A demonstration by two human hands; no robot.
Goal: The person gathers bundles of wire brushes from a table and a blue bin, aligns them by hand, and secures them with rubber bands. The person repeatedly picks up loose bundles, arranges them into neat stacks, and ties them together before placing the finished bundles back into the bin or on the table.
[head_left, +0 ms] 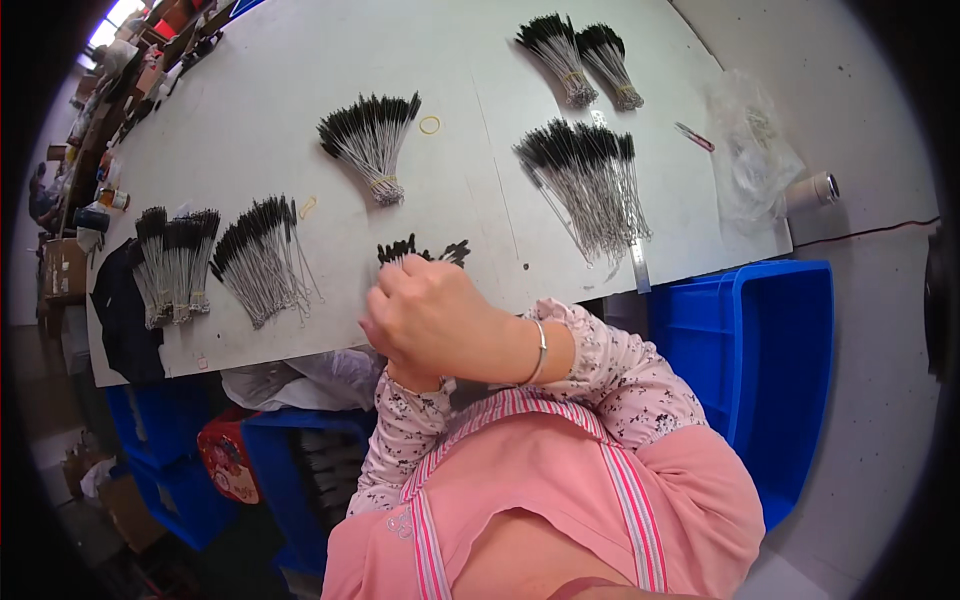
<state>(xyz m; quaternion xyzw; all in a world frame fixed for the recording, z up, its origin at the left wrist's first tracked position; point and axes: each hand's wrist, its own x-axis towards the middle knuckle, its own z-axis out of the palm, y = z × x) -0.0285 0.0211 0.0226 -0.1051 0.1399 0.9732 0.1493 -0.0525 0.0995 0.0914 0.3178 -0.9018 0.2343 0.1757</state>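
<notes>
Right hand [432, 305] hides left hand [382, 342]; can't tell either grip | black brushes [397, 247] poke out past | yellow band [383, 184] holds brush bundle [372, 140] together on table [260, 130]

i see from my remote seat a clear plastic bag [750, 165] crumpled at the right end of the white table [450, 60], with a small red-handled tool [695, 137] near it; a pale cylinder [810, 191] sits beside the bag, and a red cord [870, 231] runs off rightward; below that side i have a large blue bin [785, 360]; on my left, a dark cloth [125, 315] lies at the table's corner, a cardboard box [65, 270] beyond it; lower down i make out pale sheeting [295, 385] and a red patterned container [228, 462]
</notes>
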